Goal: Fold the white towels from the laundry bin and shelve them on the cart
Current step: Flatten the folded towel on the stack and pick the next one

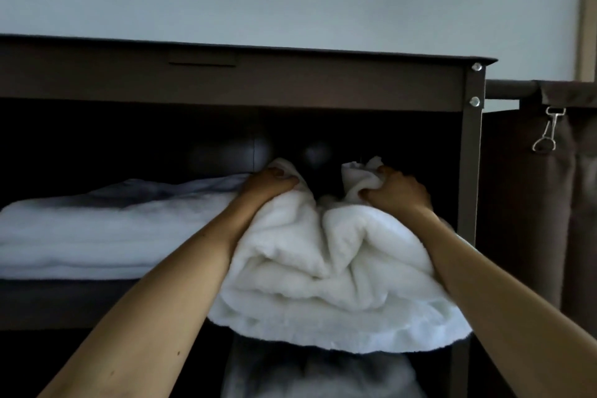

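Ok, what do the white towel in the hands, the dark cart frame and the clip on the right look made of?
The bunched white towel looks like thick plush terry or fleece: fuzzy pile, soft rounded folds. The dark brown cart frame seems painted metal: matte, straight thin edges, shiny bolt heads. The small silver snap clip looks like bare polished metal: it glints.

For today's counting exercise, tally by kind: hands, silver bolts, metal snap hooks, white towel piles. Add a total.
Hands: 2, left hand, right hand
Round silver bolts: 2
Silver metal snap hook: 1
White terry towel piles: 3, held towel, shelf stack, lower pile
Total: 8
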